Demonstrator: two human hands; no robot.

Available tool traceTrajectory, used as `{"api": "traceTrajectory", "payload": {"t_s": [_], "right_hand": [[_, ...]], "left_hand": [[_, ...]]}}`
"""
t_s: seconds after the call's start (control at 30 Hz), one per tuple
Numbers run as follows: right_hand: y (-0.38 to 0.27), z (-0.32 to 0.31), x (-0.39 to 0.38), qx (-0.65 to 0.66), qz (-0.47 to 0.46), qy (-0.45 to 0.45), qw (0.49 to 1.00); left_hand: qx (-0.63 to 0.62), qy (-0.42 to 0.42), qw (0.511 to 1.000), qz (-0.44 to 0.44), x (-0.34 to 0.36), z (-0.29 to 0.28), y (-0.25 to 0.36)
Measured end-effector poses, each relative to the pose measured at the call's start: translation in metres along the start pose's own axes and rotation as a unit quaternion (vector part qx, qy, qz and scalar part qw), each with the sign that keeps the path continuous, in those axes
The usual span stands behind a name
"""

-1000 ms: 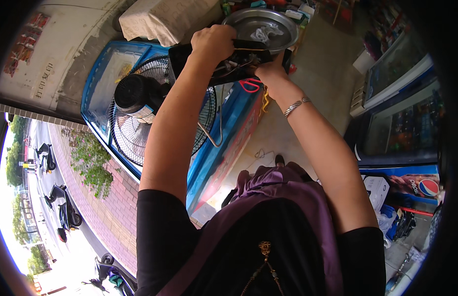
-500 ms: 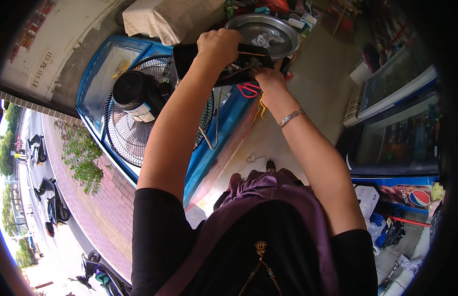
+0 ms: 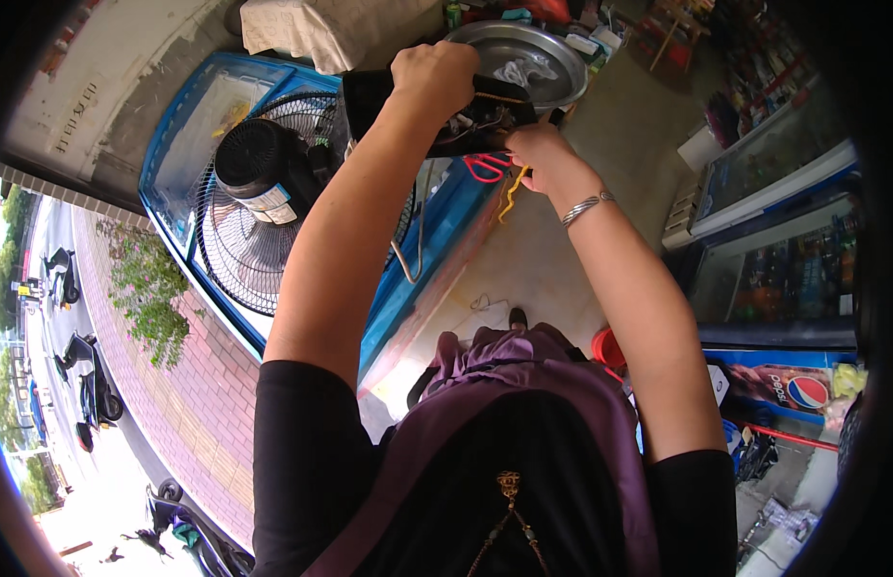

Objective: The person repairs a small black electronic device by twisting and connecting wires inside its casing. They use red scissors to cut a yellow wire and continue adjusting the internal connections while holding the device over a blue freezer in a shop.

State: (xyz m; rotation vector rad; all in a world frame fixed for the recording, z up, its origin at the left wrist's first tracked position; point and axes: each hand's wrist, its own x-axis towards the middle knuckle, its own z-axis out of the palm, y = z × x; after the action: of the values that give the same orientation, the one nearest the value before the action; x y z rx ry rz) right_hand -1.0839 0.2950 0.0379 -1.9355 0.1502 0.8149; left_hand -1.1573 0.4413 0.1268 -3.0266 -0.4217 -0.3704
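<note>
Blue-framed case [image 3: 446,240] stretches behind the fan [image 3: 264,192] and black box [image 3: 456,144].

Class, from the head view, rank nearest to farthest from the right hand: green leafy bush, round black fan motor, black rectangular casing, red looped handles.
1. Black rectangular casing, touching the right hand.
2. Red looped handles, just left.
3. Fan motor, farther left.
4. Leafy bush, outdoors, far left.

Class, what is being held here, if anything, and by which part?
A black open case: the left grip holds its upper edge; the right grip is at its right end, though its exact hold is hidden.
</note>
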Motion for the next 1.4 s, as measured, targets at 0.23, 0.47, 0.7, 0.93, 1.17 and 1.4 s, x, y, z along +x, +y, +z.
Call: {"api": "traceTrajectory", "payload": {"t_s": [0.23,0.47,0.7,0.93,1.17,1.4], "right_hand": [[-0.008,-0.008,-0.032,0.004,-0.011,-0.032,0.999],[-0.008,-0.006,-0.057,0.099,-0.045,-0.051,0.993],[-0.002,-0.017,-0.065,0.128,-0.083,-0.110,0.982],[-0.006,-0.013,-0.078,0.167,-0.136,-0.068,0.974],[0.000,-0.011,-0.060,0.217,-0.174,-0.141,0.950],[0.004,0.004,-0.038,0.218,-0.200,-0.153,0.943]], "left_hand": [[-0.015,0.005,0.999,0.028,0.001,-0.006,0.009],[0.013,-0.003,0.999,0.037,0.005,0.000,0.005],[-0.043,-0.022,0.998,0.032,-0.003,-0.020,0.006],[-0.157,0.125,0.978,0.058,-0.002,-0.019,-0.007],[-0.182,0.309,0.930,0.077,-0.043,-0.042,0.016],[-0.094,0.467,0.876,-0.082,-0.118,-0.066,-0.030]]}}
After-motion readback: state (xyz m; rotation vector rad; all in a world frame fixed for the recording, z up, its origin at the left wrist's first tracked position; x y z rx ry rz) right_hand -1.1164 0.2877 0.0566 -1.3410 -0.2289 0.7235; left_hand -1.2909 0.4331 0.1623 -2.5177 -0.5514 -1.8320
